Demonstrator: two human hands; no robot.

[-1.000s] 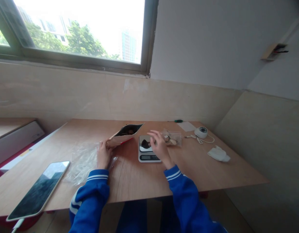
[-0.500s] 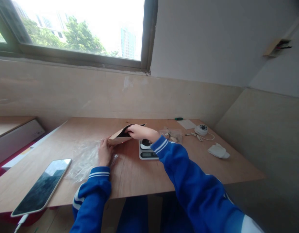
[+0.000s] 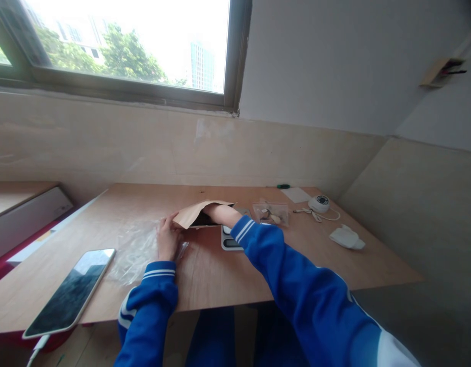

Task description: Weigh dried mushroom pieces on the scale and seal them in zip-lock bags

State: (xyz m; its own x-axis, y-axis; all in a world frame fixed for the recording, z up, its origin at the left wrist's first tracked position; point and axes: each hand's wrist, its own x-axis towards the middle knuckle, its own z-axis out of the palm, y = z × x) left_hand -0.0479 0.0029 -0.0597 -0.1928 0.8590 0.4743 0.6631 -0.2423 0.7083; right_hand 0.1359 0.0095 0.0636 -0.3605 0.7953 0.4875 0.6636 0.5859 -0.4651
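Observation:
A brown paper bag [image 3: 191, 213] lies tilted above the table, its dark mouth facing right. My left hand [image 3: 167, 237] grips the bag's left edge, fingers closed on the paper. Deep in the opening is my right hand [image 3: 220, 213]; its fingers are hidden inside, so I cannot see what they touch. Under my right forearm sits a small white digital scale [image 3: 231, 244], partly covered by the sleeve. Beside my left wrist lies a crumpled clear plastic bag [image 3: 134, 250].
A phone [image 3: 71, 290] on a charging cable lies at the left. Toward the right are a zip bag of small parts [image 3: 273, 214], a white dome camera [image 3: 318, 204] with its cable, a white wrapped item [image 3: 347, 237], a paper sheet [image 3: 295, 194] and a green-handled tool [image 3: 283, 186].
My right hand has pushed deeper into the paper bag. The bag has turned, its upper side now covering my fingers. My left hand keeps its hold.

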